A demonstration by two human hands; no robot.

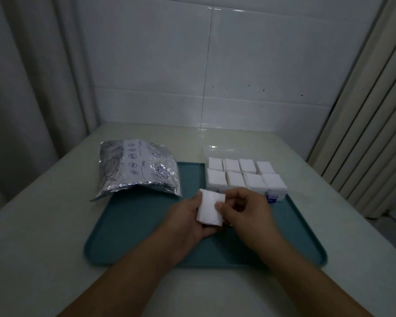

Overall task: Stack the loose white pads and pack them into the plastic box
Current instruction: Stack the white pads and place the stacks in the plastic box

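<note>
Two bare arms reach in from the near edge of the bench [55,225]. The left hand [188,223] and the right hand [245,213] meet over the middle of the green tray [133,236]. Both hands are closed on one small stack of white pads [209,209]. The left grip cups it from below and the side, and the right thumb presses on its front.

The plastic box [245,176] sits at the far right corner of the tray. All the spaces that can be seen look full of pads.

The stack is soft and loose. If the grip slackens, the pads could slide apart and fall onto the tray. With the box so full, pushing more in could squash them or pop others out.

A shiny bag [137,170] lies at the far left corner of the tray, partly on the bench. It has the word "Date" and little fish drawings.
</note>
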